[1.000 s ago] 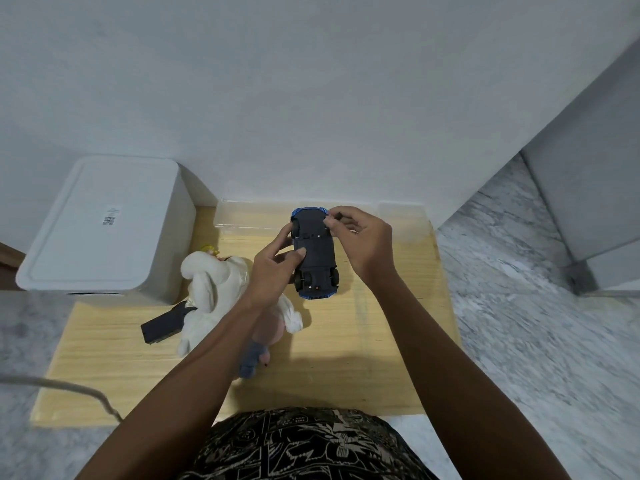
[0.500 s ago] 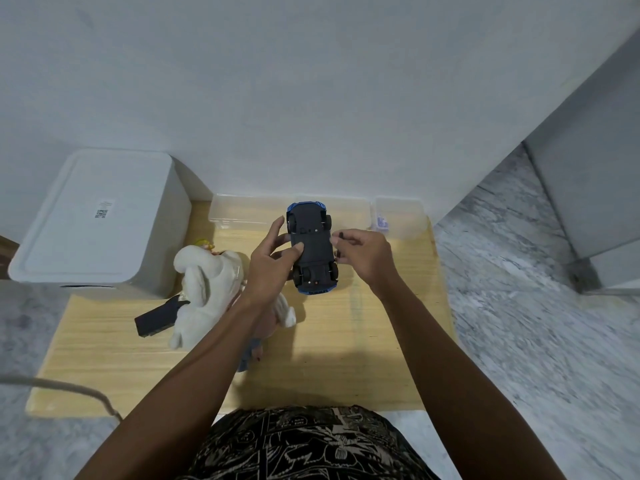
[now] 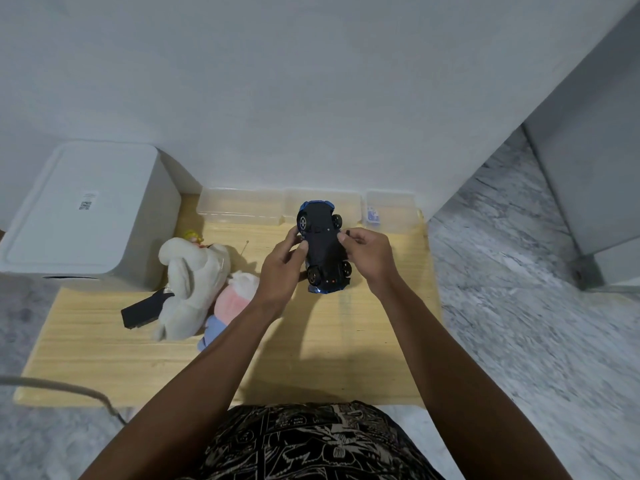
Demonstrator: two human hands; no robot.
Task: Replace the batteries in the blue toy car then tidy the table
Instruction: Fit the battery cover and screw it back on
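The blue toy car is held upside down above the wooden table, its black underside and wheels facing me. My left hand grips its left side with thumb on the underside. My right hand is at the car's right side, thumb and fingers pinching a small dark piece against the car's edge; what the piece is I cannot tell.
A white plush toy and a pink-and-blue plush lie left of my hands, beside a black remote. Clear plastic boxes line the wall; one holds something blue. A white bin stands at the left.
The car has tilted slightly and my right hand has moved from its front end down to its right side. My view has shifted a little.
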